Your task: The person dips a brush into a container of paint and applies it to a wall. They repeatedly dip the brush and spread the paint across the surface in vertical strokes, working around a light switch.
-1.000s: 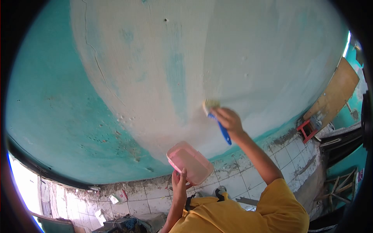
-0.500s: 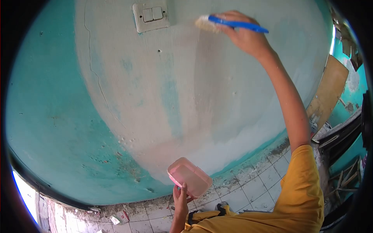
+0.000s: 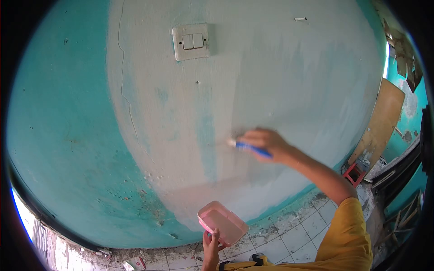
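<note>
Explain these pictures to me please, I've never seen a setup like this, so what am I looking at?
There's no robot here, just a person using bare hands. All three pictures come from one camera worn on the head, looking forward and down. The right hand holds a blue-handled brush at a wall, teal with a pale coat over much of it. The left hand holds a pink plastic container. A light switch sits higher up; below is tiled floor.

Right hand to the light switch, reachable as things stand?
Probably yes. Only wall shows between the right hand and the light switch, up and to its left, though the brush in that hand might hamper pressing.
</note>
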`<state>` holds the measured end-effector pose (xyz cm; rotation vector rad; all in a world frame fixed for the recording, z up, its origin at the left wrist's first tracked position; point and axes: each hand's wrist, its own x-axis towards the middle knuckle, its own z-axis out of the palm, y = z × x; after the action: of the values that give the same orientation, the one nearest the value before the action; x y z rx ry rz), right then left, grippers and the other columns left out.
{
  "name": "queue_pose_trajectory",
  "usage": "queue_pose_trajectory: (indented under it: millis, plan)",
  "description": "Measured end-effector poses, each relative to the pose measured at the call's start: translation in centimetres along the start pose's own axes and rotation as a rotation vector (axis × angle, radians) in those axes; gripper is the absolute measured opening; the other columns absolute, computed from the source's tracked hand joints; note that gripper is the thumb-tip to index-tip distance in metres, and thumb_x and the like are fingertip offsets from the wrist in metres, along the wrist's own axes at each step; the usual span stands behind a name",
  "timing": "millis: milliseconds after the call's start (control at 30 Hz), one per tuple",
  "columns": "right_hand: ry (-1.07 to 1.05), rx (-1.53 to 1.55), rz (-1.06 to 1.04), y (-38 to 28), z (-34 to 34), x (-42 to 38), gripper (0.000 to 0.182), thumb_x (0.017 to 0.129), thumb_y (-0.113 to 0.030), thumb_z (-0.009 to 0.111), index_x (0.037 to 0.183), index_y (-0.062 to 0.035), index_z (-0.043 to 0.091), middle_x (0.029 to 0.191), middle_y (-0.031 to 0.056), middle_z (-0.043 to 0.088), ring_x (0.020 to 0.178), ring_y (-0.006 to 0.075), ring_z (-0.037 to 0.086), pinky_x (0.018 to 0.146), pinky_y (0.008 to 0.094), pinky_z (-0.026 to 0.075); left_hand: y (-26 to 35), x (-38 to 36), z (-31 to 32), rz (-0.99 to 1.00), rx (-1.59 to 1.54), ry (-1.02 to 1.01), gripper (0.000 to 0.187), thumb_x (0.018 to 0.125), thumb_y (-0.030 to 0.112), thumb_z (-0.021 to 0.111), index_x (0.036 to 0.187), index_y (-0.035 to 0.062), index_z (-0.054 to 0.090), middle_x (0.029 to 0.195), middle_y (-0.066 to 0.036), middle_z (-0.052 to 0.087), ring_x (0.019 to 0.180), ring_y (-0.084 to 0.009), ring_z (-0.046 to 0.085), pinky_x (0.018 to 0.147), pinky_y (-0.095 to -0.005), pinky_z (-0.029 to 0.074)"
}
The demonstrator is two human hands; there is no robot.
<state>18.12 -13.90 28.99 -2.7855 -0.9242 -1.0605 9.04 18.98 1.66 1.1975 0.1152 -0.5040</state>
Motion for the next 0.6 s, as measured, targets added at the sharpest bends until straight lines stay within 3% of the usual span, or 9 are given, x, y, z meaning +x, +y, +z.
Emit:
queue_pose_trajectory:
  millis: [67,100,133,267,333,400,433,500,600]
  plan:
    - [0.056,-0.226,-0.091,3.0,-5.0,4.4,0.024,0.091,-0.012,0.068,0.113,-0.0162,0.073,0.098,0.0091,0.069,0.089,0.0292,0.066,0.077,0.0406,0.056,0.6,-0.2,0.3,0.006,-0.009,-0.014,0.076,0.097,0.048,0.068,0.144,-0.0008,0.034,0.122,-0.018,0.06,0.102,-0.0293,0.068,0.076,-0.0442,0.063]
    - [0.058,-0.184,0.076,3.7,-8.5,6.6,0.024,0.091,-0.013,0.072,0.114,-0.0065,0.071,0.102,0.013,0.07,0.092,0.033,0.067,0.081,0.0417,0.056,0.8,-0.5,0.3,0.004,-0.014,-0.023,0.075,0.097,0.048,0.068,0.144,-0.0007,0.034,0.122,-0.018,0.06,0.102,-0.0298,0.068,0.077,-0.0446,0.063]
    - [0.141,-0.239,0.046,5.9,-11.1,8.5,0.023,0.093,-0.017,0.072,0.112,-0.0046,0.071,0.104,0.0149,0.07,0.094,0.0338,0.068,0.083,0.0406,0.056,0.9,-0.5,0.3,0.008,-0.012,-0.024,0.075,0.097,0.048,0.068,0.144,-0.0007,0.034,0.122,-0.018,0.06,0.102,-0.0298,0.068,0.077,-0.0446,0.063]
    - [0.426,-0.409,0.054,9.2,-19.9,14.8,0.026,0.095,-0.015,0.07,0.118,-0.0047,0.07,0.11,0.0132,0.071,0.101,0.0309,0.069,0.088,0.0374,0.055,0.8,-0.5,0.7,0.035,0.0,-0.015,0.072,0.099,0.048,0.065,0.143,-0.001,0.037,0.127,-0.02,0.059,0.1,-0.0318,0.072,0.073,-0.0431,0.064]
    - [0.56,-0.382,0.07,9.1,-21.1,16.0,0.024,0.094,-0.017,0.07,0.117,-0.0112,0.071,0.103,0.0106,0.074,0.094,0.0332,0.069,0.082,0.0388,0.056,0.6,-0.5,0.6,0.041,-0.001,-0.028,0.072,0.099,0.048,0.065,0.143,-0.0011,0.037,0.126,-0.02,0.06,0.1,-0.0318,0.072,0.073,-0.043,0.064]
    - [0.525,-0.574,-0.082,8.8,-18.8,14.3,0.031,0.091,-0.014,0.07,0.122,-0.0125,0.07,0.107,0.0094,0.073,0.095,0.0325,0.068,0.082,0.0387,0.057,0.5,-0.4,0.5,0.008,-0.074,-0.08,0.07,0.098,0.049,0.068,0.151,0.0135,0.041,0.097,-0.004,0.06,0.076,-0.0133,0.059,0.062,-0.0288,0.054]
    - [0.481,-0.762,-0.236,8.6,-16.8,13.0,0.038,0.089,-0.011,0.071,0.126,-0.0139,0.068,0.111,0.0082,0.073,0.097,0.0319,0.068,0.083,0.0386,0.057,0.5,-0.3,0.6,0.013,-0.078,-0.086,0.07,0.098,0.049,0.068,0.151,0.0135,0.041,0.097,-0.004,0.06,0.076,-0.0133,0.059,0.062,-0.0288,0.054]
    - [0.404,-0.532,-0.087,6.3,-10.1,8.4,0.047,0.084,-0.004,0.069,0.13,-0.0121,0.066,0.116,0.0072,0.07,0.098,0.0309,0.067,0.084,0.0382,0.057,0.5,-0.4,0.9,0.024,-0.088,-0.058,0.064,0.098,0.046,0.069,0.147,0.0142,0.044,0.086,0.001,0.057,0.067,-0.0084,0.052,0.058,-0.025,0.05]
    - [0.07,-0.352,-0.153,0.7,-4.8,3.1,0.046,0.08,-0.004,0.068,0.126,-0.0064,0.066,0.1,0.0057,0.063,0.089,0.0253,0.065,0.077,0.0385,0.054,0.4,-0.2,1.0,-0.015,-0.08,0.007,0.062,0.098,0.047,0.069,0.144,0.0142,0.046,0.086,0.002,0.056,0.068,-0.0089,0.053,0.058,-0.0254,0.05]
